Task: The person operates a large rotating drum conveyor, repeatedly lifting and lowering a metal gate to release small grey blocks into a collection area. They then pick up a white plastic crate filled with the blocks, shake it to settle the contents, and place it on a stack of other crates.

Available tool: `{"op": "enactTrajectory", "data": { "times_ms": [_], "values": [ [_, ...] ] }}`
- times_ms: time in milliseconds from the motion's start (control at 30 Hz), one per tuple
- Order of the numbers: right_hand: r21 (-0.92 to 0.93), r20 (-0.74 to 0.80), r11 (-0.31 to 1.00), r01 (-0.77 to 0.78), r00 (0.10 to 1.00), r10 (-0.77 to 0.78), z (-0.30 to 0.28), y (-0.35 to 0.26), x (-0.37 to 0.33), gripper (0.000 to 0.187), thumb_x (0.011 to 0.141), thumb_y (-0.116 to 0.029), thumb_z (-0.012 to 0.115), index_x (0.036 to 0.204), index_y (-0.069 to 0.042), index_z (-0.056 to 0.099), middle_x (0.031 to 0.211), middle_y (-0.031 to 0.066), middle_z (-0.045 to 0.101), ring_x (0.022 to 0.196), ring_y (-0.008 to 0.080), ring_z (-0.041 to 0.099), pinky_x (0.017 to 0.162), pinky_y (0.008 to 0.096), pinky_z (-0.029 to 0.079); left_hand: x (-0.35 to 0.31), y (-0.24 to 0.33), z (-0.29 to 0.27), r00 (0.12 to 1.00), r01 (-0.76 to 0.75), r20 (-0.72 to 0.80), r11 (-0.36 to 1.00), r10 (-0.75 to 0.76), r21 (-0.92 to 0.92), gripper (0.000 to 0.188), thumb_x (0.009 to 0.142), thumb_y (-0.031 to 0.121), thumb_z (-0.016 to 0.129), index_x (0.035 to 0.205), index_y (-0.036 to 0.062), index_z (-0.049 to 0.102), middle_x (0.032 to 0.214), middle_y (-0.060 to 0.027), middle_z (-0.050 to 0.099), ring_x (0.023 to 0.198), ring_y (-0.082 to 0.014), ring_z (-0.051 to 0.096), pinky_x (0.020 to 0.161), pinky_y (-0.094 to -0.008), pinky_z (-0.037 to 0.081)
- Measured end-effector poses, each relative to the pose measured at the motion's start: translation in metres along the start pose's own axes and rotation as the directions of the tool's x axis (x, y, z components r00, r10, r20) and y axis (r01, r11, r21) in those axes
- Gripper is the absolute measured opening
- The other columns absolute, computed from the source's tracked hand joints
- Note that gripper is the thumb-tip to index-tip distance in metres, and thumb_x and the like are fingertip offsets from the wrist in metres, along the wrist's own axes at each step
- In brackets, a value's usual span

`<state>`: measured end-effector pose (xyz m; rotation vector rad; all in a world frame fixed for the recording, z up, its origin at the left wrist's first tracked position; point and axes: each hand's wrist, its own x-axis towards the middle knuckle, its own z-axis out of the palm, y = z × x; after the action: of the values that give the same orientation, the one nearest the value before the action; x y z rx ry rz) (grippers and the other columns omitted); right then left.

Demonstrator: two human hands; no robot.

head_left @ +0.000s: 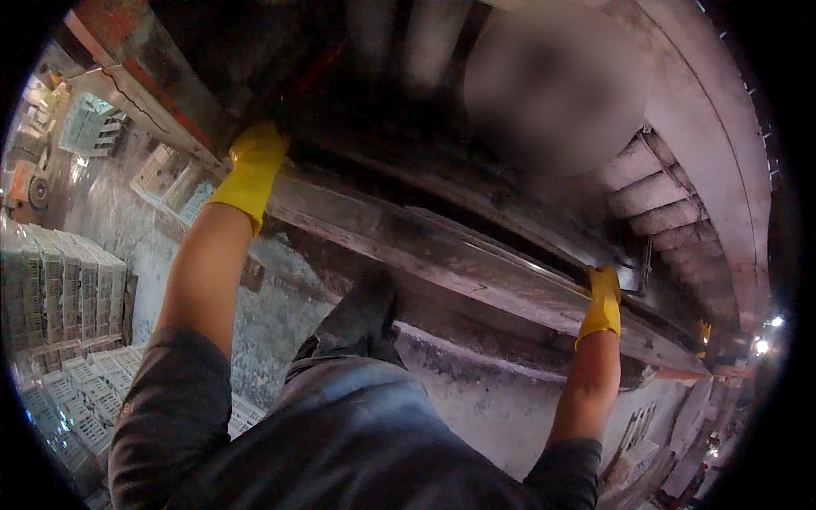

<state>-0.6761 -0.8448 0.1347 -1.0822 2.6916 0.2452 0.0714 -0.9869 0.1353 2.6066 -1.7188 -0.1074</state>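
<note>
Both of my hands wear yellow rubber gloves and reach forward to a long, worn ledge [442,246]. My left hand [257,161] is at the ledge's left end, with its fingers lost in the shadow. At the right, my right hand [603,297] has its fingers curled over the near edge of a long, dark, thin-edged metal piece [518,262]. This piece lies along the far side of the ledge, between my hands. Its far side is too dark to make out.
Rusty beams [157,68] rise at the upper left. Pale rollers [650,191] line the upper right beside a curved rail [731,144]. Stacked plastic crates [72,285] stand at the left, with more crates [174,183] beyond. An orange-wheeled machine [30,189] is at the far left.
</note>
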Motion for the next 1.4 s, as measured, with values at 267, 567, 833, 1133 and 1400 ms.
{"op": "enactTrajectory", "data": {
  "times_ms": [267,567,833,1133,1400],
  "values": [
    [0.095,-0.014,0.992,-0.083,0.996,0.085,-0.004,0.005,0.007,0.057,0.093,-0.048,0.069,0.132,-0.007,0.07,0.134,0.0138,0.072,0.106,0.032,0.077,0.101,0.0467,0.055,0.005,0.018,-0.004,0.999,-0.014,-0.031,1.0,0.014,-0.002,0.052,0.098,0.05,0.061,0.132,0.0129,0.074,0.139,-0.0181,0.069,0.128,-0.0392,0.067,0.106,-0.0541,0.054],
    [0.108,-0.07,0.993,0.045,0.997,-0.037,-0.002,0.003,0.01,0.052,0.096,-0.051,0.066,0.124,-0.008,0.074,0.125,0.0186,0.074,0.107,0.0371,0.074,0.092,0.0501,0.056,0.02,0.017,0.002,0.992,0.051,0.114,0.999,-0.049,-0.009,0.037,0.097,0.034,0.066,0.125,0.0125,0.077,0.137,-0.0154,0.069,0.128,-0.0351,0.066,0.102,-0.0503,0.056],
    [0.202,-0.097,0.978,0.054,0.995,-0.035,0.006,0.01,0.014,0.05,0.096,-0.048,0.065,0.119,-0.005,0.075,0.115,0.0203,0.075,0.096,0.0373,0.075,0.087,0.0493,0.057,-0.003,0.041,0.001,0.994,0.021,-0.105,0.997,-0.029,-0.072,0.033,0.094,0.031,0.064,0.117,0.0147,0.081,0.128,-0.0129,0.075,0.119,-0.0357,0.072,0.099,-0.0486,0.057],
    [0.285,-0.11,0.955,0.083,0.992,-0.053,0.016,0.0,-0.004,0.048,0.096,-0.044,0.065,0.114,-0.001,0.076,0.105,0.0222,0.077,0.085,0.0376,0.076,0.081,0.0485,0.057,-0.007,0.022,0.008,0.996,-0.002,-0.093,0.996,-0.007,-0.092,0.033,0.094,0.04,0.067,0.112,0.0148,0.079,0.121,-0.014,0.076,0.117,-0.0365,0.07,0.098,-0.0508,0.055],
    [0.31,0.045,0.951,-0.01,0.999,-0.004,0.004,-0.03,-0.026,0.052,0.096,-0.05,0.065,0.117,-0.003,0.075,0.097,0.019,0.079,0.094,0.0361,0.077,0.088,0.0489,0.057,0.007,-0.012,0.015,0.993,-0.025,-0.118,0.999,0.029,0.032,0.034,0.095,0.038,0.068,0.115,0.0134,0.079,0.13,-0.0142,0.073,0.123,-0.0358,0.068,0.102,-0.0501,0.053]
  ]
}}
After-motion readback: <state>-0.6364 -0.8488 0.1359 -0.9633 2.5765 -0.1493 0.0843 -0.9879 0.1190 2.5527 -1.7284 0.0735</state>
